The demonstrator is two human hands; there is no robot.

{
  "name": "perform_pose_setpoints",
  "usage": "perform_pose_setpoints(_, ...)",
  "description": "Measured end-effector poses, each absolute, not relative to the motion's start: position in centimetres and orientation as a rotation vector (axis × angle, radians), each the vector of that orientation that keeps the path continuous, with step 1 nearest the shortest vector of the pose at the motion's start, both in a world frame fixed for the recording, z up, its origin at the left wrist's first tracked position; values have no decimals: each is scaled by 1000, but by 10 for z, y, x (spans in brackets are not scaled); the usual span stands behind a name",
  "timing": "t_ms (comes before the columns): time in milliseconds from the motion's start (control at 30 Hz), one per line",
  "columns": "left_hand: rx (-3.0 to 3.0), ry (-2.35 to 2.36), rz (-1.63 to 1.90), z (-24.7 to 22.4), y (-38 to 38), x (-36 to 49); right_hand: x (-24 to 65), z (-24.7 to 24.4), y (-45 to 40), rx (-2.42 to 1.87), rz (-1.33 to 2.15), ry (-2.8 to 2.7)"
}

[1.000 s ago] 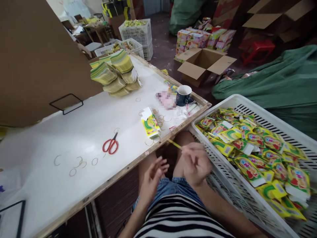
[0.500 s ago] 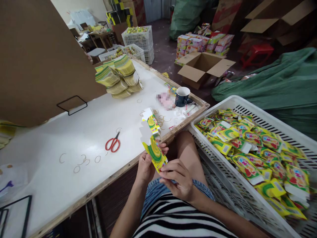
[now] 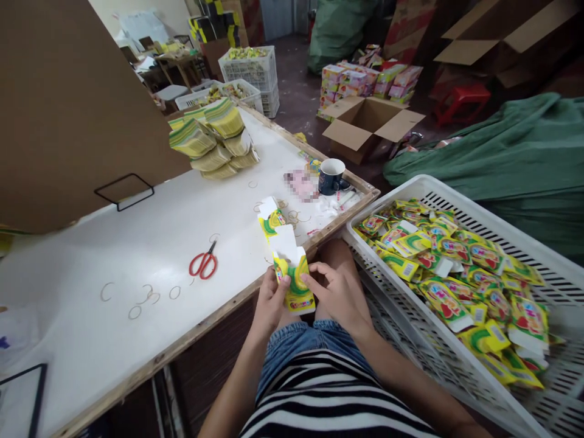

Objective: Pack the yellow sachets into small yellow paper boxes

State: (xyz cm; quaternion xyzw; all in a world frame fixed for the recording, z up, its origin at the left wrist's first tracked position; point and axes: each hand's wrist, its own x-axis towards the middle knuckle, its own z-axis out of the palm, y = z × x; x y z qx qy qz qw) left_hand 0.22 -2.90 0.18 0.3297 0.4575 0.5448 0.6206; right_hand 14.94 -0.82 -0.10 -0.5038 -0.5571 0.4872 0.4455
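Note:
Just off the table's near edge, a small yellow and green printed carton (image 3: pixel 297 292) is held between both hands, its white flap standing up at the far end. My left hand (image 3: pixel 272 297) is closed on its left side, thumb on the front. My right hand (image 3: pixel 337 292) pinches the right side with thumb and fingers. Beyond it on the table lies another yellow carton (image 3: pixel 270 220) with a white flap. To the right, a white plastic crate (image 3: pixel 426 182) holds many flat yellow cartons (image 3: pixel 451 249).
Red-handled scissors (image 3: pixel 203 265) and loose rubber bands (image 3: pixel 175 292) lie on the white table (image 3: pixel 150 243). Bundled carton blanks (image 3: pixel 214 140) are stacked at its far side. A dark mug (image 3: pixel 331 177) stands near the right corner. An open cardboard box (image 3: pixel 369 121) sits on the floor beyond.
The held carton has turned from flat and slanted to upright and opened out, its white flap now raised. My right hand has moved up along its right side.

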Motion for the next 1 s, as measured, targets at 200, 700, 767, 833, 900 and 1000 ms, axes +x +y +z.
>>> perform_pose_setpoints(200, 1007, 1048, 1247, 9, -31, -3, 157, 1, -6, -1121, 1258, -1281)
perform_pose_setpoints(700, 942, 843, 1042, 19, -29, -10, 180, 15, 13, -935, 1244, -1629)
perform_pose_setpoints(767, 949, 872, 1030, 18, -28, -9, 179, 12, 14, -945, 1226, -1573)
perform_pose_setpoints(833, 974, 880, 1004, 16, -26, -10, 179, 8, 16, -944, 1213, -1552)
perform_pose_setpoints(900, 1011, 905, 1011, 14, -25, -11, 182, 8, 18, -922, 1160, -1603)
perform_pose_setpoints(1000, 1078, 1044, 1043, 10, -24, -12, 188, 12, 20, -937, 1158, -1669)
